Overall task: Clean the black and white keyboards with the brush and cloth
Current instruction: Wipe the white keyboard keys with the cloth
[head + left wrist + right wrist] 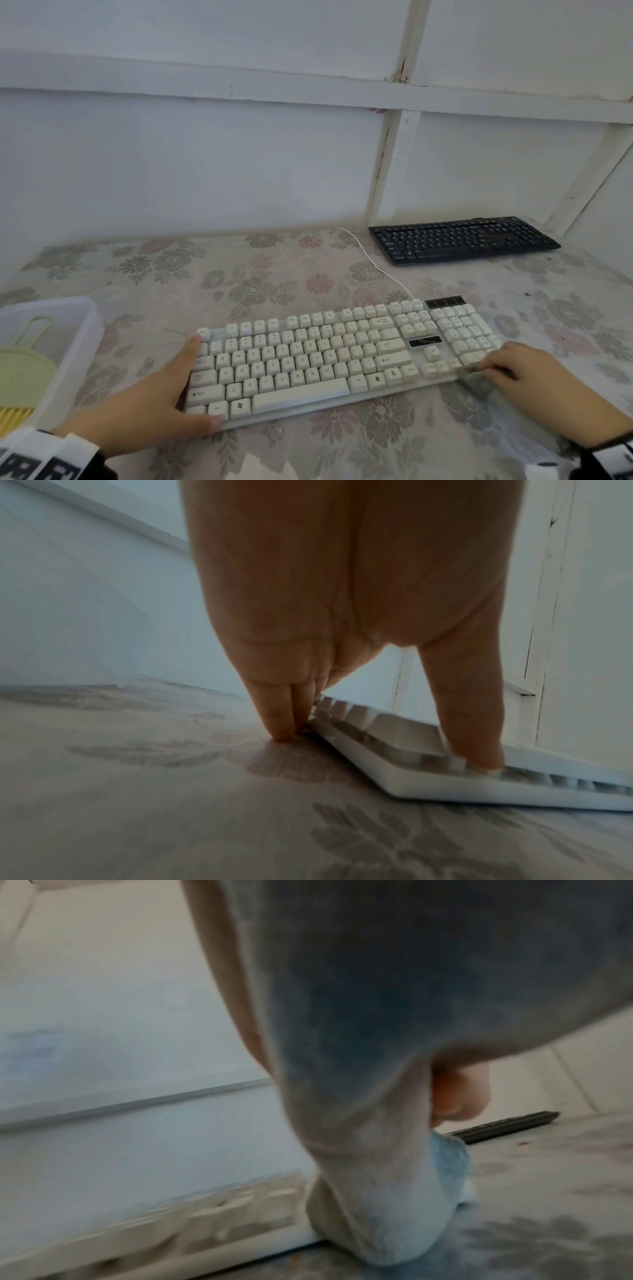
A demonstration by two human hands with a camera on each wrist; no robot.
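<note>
The white keyboard (325, 356) lies across the near middle of the table, and the black keyboard (462, 238) lies at the far right by the wall. My left hand (191, 383) rests at the white keyboard's left end: straight fingers (281, 723) touch the table along its edge, and the thumb presses its front corner (445, 788). My right hand (496, 368) grips a grey-blue cloth (476, 378) and presses it on the white keyboard's front right corner. In the right wrist view the cloth (377, 1123) covers most of the palm. The yellow-green brush (24, 370) lies in a tub.
A translucent plastic tub (78, 329) stands at the table's left edge. The white keyboard's cable (370, 260) runs back toward the wall, just left of the black keyboard (507, 1125). A floral cloth (274, 281) covers the table. White panelled walls close the back and right.
</note>
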